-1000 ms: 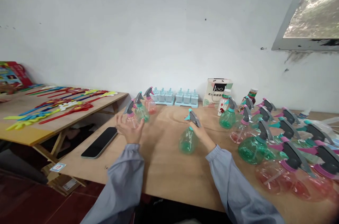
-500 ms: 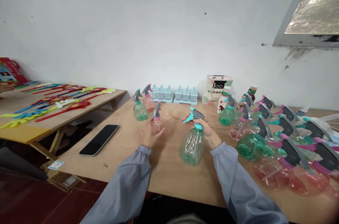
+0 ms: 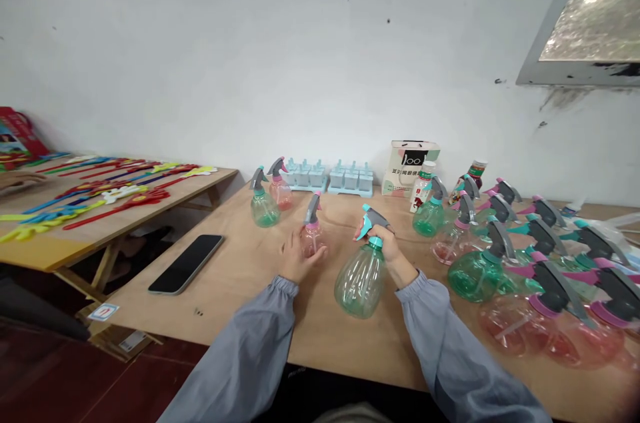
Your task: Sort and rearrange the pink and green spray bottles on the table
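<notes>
My left hand is curled around the lower part of a pink spray bottle with a grey and pink trigger head. That bottle stands upright above the table. My right hand grips the neck and trigger head of a clear green spray bottle, which leans slightly, its turquoise trigger pointing left. Behind my left hand, another green spray bottle and a pink spray bottle stand close together.
Several green and pink spray bottles crowd the right side. A phone lies at left. Light-blue ice-pop moulds, a paper bag and drink bottles line the wall. Colourful plastic hand clappers and a person's hand are on the left table.
My left hand and the pink spray bottle have shifted right, towards the green one. The green bottle in my right hand has tilted slightly, its base swinging left.
</notes>
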A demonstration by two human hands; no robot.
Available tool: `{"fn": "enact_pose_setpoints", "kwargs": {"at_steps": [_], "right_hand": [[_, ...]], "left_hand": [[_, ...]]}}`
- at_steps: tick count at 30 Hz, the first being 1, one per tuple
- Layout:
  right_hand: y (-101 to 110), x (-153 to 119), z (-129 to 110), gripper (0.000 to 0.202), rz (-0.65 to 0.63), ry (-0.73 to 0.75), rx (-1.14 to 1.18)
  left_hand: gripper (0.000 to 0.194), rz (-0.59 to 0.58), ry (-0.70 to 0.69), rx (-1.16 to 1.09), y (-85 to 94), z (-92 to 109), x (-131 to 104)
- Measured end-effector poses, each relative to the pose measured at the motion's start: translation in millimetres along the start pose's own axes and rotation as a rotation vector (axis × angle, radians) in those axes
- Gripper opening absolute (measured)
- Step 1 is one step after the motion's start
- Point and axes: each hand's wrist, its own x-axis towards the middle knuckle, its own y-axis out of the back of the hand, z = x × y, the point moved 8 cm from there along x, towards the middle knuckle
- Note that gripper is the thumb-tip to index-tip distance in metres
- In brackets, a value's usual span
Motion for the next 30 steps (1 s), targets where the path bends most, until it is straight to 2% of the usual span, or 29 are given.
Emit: {"fn": "enact_pose_setpoints", "kwargs": {"at_steps": [4, 9, 14, 20, 24, 27, 30], "right_hand": [[-8, -1, 2, 0.013, -0.054, -0.004, -0.015], [-8, -3, -4, 0.012, -0.007, 0.032, -0.064], [-16, -6, -5, 0.015, -0.071, 0.019, -0.069], [3, -5, -10, 0.015, 0.141, 0.082, -0.038], [5, -7, -16, 0.018, 0.15, 0.11, -0.128], [7, -11, -19, 0.013, 0.15, 0.143, -0.203], [18, -15, -23, 0.011, 0.231, 0.235, -0.283]], "left_hand": [[0.079, -0.005, 0.02, -0.019, 0.3, -1, 0], [0.078, -0.017, 0.024, -0.021, 1.2, 1, 0], [0.078, -0.038, 0.05, -0.02, 0.2, 2, -1], [0.078, -0.045, 0.057, -0.015, 0.7, 1, 0], [0.077, -0.041, 0.055, -0.011, 0.9, 2, -1], [0.077, -0.035, 0.047, -0.016, 0.9, 2, -1], [0.077, -0.035, 0.045, -0.018, 0.5, 1, -1]]}}
